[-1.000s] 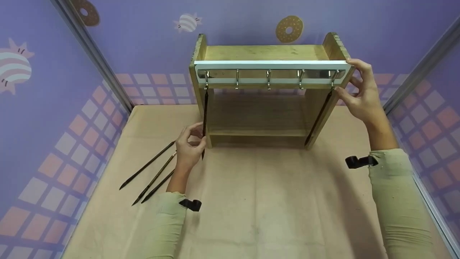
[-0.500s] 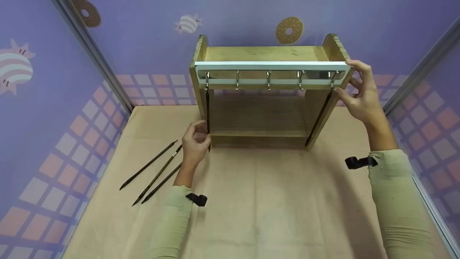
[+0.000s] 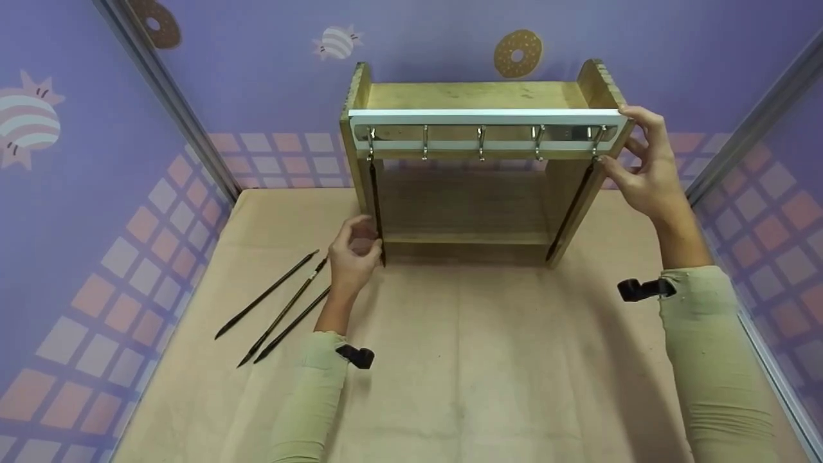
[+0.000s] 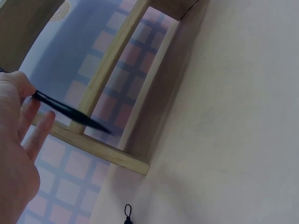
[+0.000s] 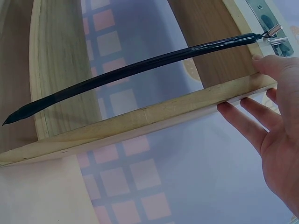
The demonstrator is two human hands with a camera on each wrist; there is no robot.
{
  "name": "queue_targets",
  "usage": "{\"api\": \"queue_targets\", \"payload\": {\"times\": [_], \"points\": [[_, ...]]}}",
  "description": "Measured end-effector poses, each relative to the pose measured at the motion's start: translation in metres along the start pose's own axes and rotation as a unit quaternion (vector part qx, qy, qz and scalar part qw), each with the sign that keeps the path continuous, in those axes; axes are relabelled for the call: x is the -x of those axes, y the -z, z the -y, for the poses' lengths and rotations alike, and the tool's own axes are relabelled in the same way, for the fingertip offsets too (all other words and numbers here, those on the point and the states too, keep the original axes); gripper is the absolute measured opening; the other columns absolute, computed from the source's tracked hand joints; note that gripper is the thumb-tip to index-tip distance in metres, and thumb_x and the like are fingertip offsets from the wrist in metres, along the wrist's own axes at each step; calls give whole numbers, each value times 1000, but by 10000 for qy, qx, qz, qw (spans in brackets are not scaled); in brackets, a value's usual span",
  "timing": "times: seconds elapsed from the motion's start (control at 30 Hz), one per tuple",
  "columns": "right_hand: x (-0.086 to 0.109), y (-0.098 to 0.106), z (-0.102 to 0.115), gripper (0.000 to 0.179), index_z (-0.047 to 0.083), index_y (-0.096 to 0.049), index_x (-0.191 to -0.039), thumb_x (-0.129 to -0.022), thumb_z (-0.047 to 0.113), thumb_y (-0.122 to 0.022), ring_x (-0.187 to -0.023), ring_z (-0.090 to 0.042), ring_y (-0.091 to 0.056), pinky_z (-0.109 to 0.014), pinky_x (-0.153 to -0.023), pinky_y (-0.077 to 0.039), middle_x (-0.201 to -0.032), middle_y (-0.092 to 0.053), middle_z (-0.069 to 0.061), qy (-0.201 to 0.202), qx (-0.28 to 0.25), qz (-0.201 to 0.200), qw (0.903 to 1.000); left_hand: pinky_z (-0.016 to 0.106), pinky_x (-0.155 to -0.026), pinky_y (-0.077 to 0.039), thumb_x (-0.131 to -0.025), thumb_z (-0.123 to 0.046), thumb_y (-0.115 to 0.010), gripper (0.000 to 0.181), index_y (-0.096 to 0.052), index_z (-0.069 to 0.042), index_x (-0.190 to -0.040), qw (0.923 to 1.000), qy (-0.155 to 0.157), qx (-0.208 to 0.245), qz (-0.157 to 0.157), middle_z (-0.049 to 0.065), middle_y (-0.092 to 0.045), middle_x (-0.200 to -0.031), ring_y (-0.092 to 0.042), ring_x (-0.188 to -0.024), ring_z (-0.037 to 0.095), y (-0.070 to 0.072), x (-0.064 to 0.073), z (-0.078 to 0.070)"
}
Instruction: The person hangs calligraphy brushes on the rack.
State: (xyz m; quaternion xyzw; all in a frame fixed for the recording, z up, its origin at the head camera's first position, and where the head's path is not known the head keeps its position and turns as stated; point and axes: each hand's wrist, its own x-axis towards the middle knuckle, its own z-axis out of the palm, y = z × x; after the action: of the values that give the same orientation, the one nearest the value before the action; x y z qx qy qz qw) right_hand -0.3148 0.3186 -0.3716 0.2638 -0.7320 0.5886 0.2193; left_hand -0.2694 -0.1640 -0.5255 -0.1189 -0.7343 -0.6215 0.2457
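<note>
"Where was your left hand (image 3: 352, 257)?"

"Curved at the lower half of a slender, dark, pointed brush (image 3: 377, 204), which hung below the left-end silver metal hook (image 3: 370, 143). Whether I pinched it or merely touched it, I couldn't tell."

"And your right hand (image 3: 649, 170)?"

"Thumb and fingers clasped the right side of the pale wooden shelf (image 3: 469, 95), beside a second slim, dark brush (image 3: 571, 211) hung at the other end of the white hook rail (image 3: 450, 118)."

"Best technique?"

"Lightly, I judged: let the brush settle plumb; a sideways tug might have unhooked it. The right grip needed to keep the shelf steady. Three more thin, dark brushes (image 3: 283, 311) lay on the peach cloth (image 3: 488, 360)."
</note>
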Motion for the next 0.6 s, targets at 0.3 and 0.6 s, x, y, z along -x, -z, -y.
{"api": "queue_targets", "payload": {"times": [0.3, 0.6], "points": [[-1, 0, -2, 68, -4, -37, -159, -99, -17, -67, -140, -24, -65, -14, -80, -66, -160, -47, -4, 43, -10, 19, 10000, 31, -88, -70, -94, 12, -76, 48, -67, 5, -141, 9998, -163, 3, 88, 25, -77, -122, -80, -111, 33, 2, 1, 4], [-1, 1, -1, 68, -2, -37, -161, -101, -16, -67, -139, -20, -65, -16, -78, -67, -160, -47, -1, -19, -23, 84, 10000, 28, -87, -69, -97, 7, -78, 48, -68, 0, -143, 9993, 120, -317, 180, 23, -77, -129, -78, -116, 41, 20, 5, 3]]}}
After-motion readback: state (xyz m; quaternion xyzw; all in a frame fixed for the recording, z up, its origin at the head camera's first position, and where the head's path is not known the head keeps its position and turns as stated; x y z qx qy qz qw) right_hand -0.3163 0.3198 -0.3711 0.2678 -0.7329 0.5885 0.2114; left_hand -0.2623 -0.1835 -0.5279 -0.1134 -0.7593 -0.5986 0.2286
